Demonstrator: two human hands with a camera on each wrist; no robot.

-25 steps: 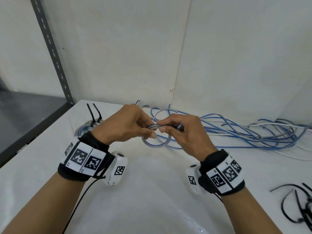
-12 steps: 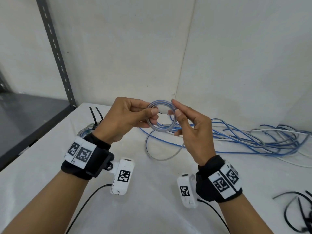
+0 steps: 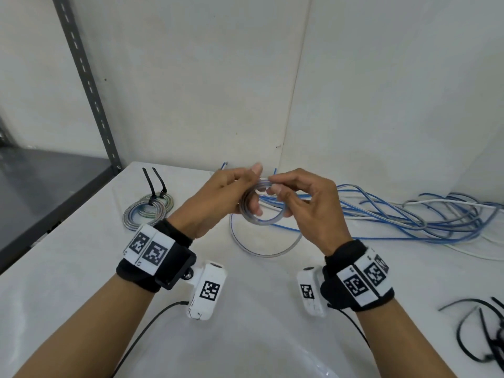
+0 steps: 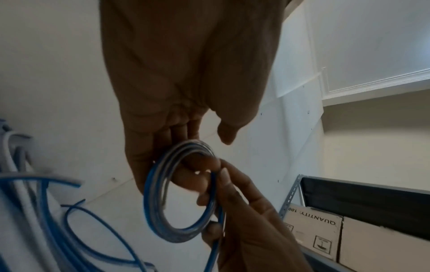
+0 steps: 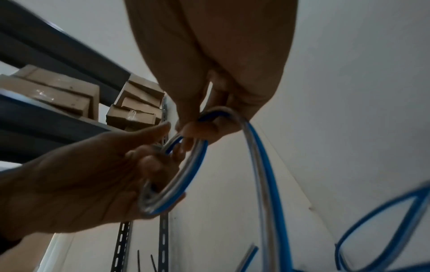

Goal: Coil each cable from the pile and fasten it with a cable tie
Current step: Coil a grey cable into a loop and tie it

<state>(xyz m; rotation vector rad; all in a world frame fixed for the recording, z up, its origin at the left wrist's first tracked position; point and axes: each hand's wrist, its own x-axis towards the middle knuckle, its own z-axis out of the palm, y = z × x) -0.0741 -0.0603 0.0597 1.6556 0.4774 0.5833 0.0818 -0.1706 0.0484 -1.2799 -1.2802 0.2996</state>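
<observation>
A: Head view: how far along is the job?

B: Two coils (image 3: 148, 211), each tied, lie at the far left of the white surface (image 3: 81, 282). A third coil (image 3: 259, 218) is in the air, the left hand (image 3: 218, 200) curled around it, the right hand (image 3: 305, 205) pinching its top. Its tail (image 3: 261, 249) loops on the surface, so I judge winding unfinished. The pile (image 3: 409, 216) waits on the right, spare ties (image 3: 480, 334) at the near right edge.

A: Room to move?

B: Walls meet close behind; a shelf post (image 3: 90, 88) stands at the left. The near surface is free.

A: Left wrist view?

B: Left fingers (image 4: 186, 176) pass through the coil (image 4: 163, 211).

A: Right wrist view?

B: Right fingertips (image 5: 204, 128) pinch the cable (image 5: 263, 158) at the coil's top.
</observation>
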